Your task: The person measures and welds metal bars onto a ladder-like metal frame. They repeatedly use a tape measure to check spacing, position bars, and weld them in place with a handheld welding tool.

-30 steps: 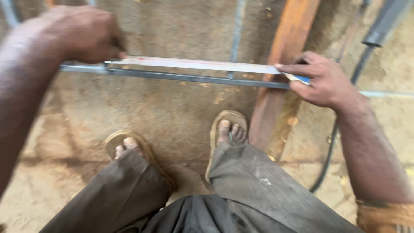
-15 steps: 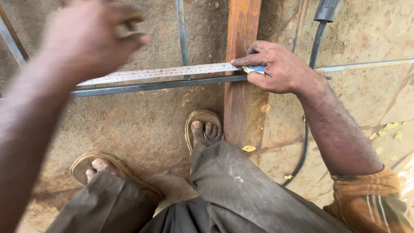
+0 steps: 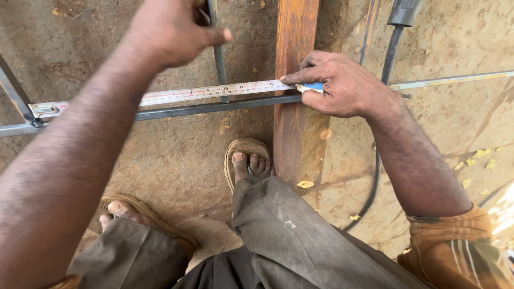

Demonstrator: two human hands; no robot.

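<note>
A white tape measure blade [image 3: 209, 92] lies along a thin grey metal bar [image 3: 214, 107], its end hook caught at the bar's left joint [image 3: 43, 110]. My right hand [image 3: 345, 88] presses the blue tape case [image 3: 313, 86] against the bar where it crosses a rusty upright steel beam [image 3: 295, 37]. The forefinger points at the blade's edge. My left hand [image 3: 171, 32] is lifted above the bar, its back to the camera and fingers curled. What it holds, if anything, is hidden.
A thin vertical rod [image 3: 218, 59] crosses the bar. A black cable [image 3: 383, 69] runs down from a dark tool handle [image 3: 405, 10] at the right. My sandalled feet [image 3: 249, 160] [image 3: 126, 210] stand on the dusty concrete floor [image 3: 176, 155]. A slanted rod [image 3: 13, 88] is at the left.
My left hand has come off the tape's left end and risen toward the camera. My right hand still pins the tape case at the beam. The view has shifted right.
</note>
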